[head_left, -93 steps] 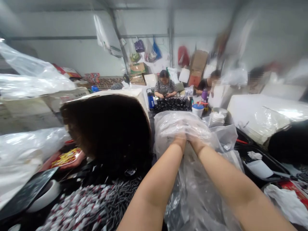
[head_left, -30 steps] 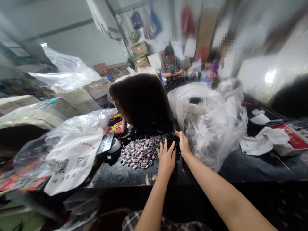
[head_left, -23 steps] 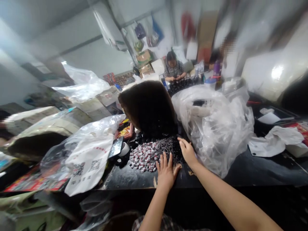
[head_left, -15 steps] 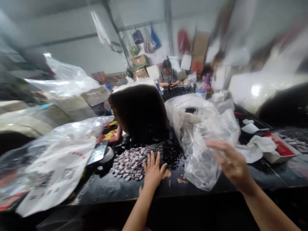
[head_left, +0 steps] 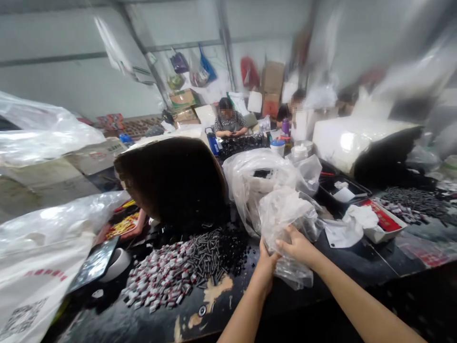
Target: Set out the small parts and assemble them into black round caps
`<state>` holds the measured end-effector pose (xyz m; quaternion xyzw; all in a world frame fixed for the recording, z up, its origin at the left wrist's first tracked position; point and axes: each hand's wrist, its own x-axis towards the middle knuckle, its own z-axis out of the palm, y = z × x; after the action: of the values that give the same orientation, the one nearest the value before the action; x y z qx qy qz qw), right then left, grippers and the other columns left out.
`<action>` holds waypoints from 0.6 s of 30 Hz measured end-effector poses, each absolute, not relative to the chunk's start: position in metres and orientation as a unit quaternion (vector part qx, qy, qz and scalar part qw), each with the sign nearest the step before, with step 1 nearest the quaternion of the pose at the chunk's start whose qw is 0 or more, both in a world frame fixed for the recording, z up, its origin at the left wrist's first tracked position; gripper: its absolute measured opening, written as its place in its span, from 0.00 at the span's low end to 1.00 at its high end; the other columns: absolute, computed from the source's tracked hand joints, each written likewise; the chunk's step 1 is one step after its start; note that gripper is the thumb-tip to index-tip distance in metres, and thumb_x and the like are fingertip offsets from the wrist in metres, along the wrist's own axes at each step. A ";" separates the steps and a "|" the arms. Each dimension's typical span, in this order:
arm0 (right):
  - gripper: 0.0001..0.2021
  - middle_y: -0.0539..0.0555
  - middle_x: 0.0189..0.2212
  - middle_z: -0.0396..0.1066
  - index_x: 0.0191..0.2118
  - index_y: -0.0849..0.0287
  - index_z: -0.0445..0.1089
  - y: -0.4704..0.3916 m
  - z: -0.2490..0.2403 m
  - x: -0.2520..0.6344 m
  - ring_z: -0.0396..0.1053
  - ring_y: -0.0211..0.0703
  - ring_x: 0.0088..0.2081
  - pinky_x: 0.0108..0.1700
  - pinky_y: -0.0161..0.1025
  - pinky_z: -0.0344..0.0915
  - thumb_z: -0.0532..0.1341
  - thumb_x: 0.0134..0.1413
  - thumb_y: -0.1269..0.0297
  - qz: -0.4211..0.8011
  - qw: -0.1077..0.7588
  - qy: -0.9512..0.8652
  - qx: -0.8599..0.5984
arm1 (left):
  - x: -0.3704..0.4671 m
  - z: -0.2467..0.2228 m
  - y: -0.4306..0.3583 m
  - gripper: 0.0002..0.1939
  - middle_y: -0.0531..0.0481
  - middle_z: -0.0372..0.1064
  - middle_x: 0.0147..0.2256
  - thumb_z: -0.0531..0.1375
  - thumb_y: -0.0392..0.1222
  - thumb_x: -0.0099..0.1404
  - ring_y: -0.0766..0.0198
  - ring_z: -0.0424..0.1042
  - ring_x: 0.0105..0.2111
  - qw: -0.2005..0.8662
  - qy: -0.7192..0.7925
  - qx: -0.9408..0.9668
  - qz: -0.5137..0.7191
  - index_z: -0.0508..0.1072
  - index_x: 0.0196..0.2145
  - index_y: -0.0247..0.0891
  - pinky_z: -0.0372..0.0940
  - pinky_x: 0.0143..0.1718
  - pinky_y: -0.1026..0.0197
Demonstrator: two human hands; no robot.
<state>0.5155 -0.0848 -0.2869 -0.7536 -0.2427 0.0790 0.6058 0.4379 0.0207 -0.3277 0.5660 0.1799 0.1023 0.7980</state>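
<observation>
My left hand (head_left: 266,267) and my right hand (head_left: 298,245) are closed on the lower front of a clear plastic bag (head_left: 285,209), close together near the table's front edge. The crumpled bag hides some of the fingertips. Left of my hands lies a heap of small white-and-red pieces (head_left: 160,274). Dark grey rod-like pieces (head_left: 207,252) adjoin that heap, and tiny black pieces (head_left: 233,252) spread beside them, nearest my left hand. A small round black piece (head_left: 202,310) rests alone in front.
Behind the heaps stands a large dark-mouthed box (head_left: 171,181). On the left are a phone (head_left: 94,264), a white roll (head_left: 117,264) and a pink tray (head_left: 137,226). A white box with red inside (head_left: 387,221) sits at right. Two people (head_left: 228,121) sit across the table.
My left hand has left the heap and moved right to the plastic bag. My right hand has come down and left onto it. The camera view has turned right.
</observation>
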 end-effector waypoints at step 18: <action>0.54 0.70 0.71 0.33 0.70 0.61 0.46 -0.029 -0.273 0.605 0.42 0.69 0.69 0.66 0.61 0.48 0.74 0.41 0.58 -0.065 0.345 -0.402 -0.846 | 0.579 -0.192 0.122 0.27 0.54 0.75 0.39 0.62 0.29 0.47 0.67 0.74 0.34 0.786 0.097 0.491 0.363 0.69 0.46 0.44 0.71 0.40 0.63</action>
<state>0.6055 -0.0289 -0.2731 -0.8456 -0.4018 -0.0650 0.3454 0.5794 0.1218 -0.1922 0.4913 0.0972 0.3632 0.7856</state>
